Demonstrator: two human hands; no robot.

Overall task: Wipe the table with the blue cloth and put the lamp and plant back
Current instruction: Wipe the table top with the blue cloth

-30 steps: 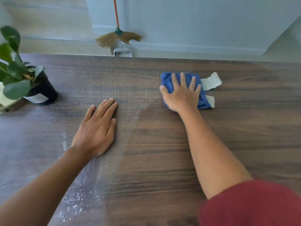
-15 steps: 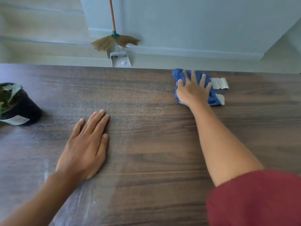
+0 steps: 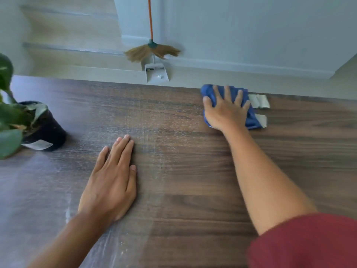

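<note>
Blue cloth (image 3: pixel 251 120) lies at the table's (image 3: pixel 193 171) far edge, pinned under the right hand (image 3: pixel 225 111), fingers spread flat on it, not clenched. Dusty, unwiped wood lies to the left, toward the potted plant (image 3: pixel 29 124). Left hand (image 3: pixel 112 182) rests open, empty.

A broom (image 3: pixel 152 50) with orange handle and straw bristles is seen leaning against the pale wall (image 3: pixel 251 31) beyond the far edge — a white dustpan (image 3: pixel 156 72) stands just below it on the floor, slightly blurred.
</note>
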